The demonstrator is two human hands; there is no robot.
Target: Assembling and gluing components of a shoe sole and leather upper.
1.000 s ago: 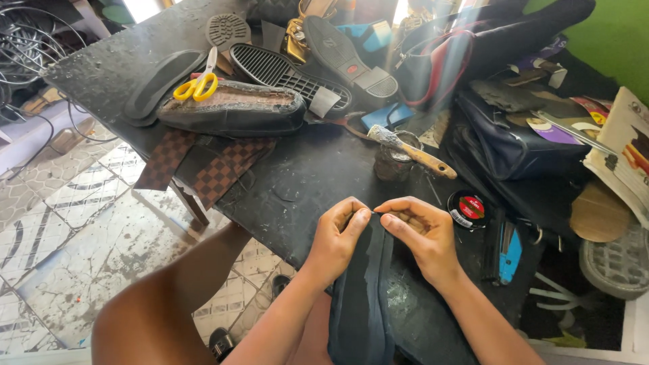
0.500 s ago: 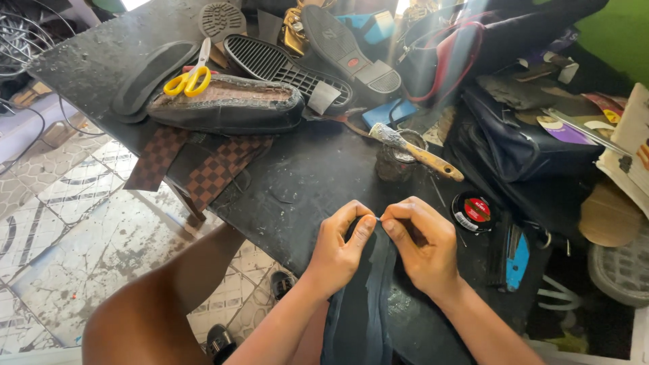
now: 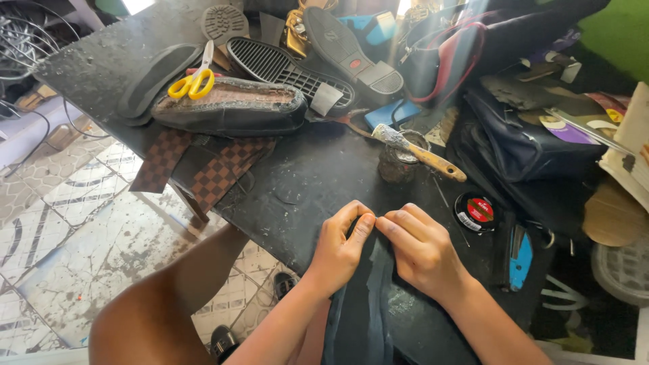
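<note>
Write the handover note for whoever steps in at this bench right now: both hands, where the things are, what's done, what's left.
Left hand: fingertips pinching the top edge of the dark shoe piece at the near edge of the table.
Right hand: pinching the same edge, fingertips meeting the left.
Nearby: glue pot with brush beyond the hands; round tin to the right; yellow scissors on a shoe at far left.
Done: piece held between both hands.
Left: whether the edge is stuck down cannot be told; brush sits unused.
</note>
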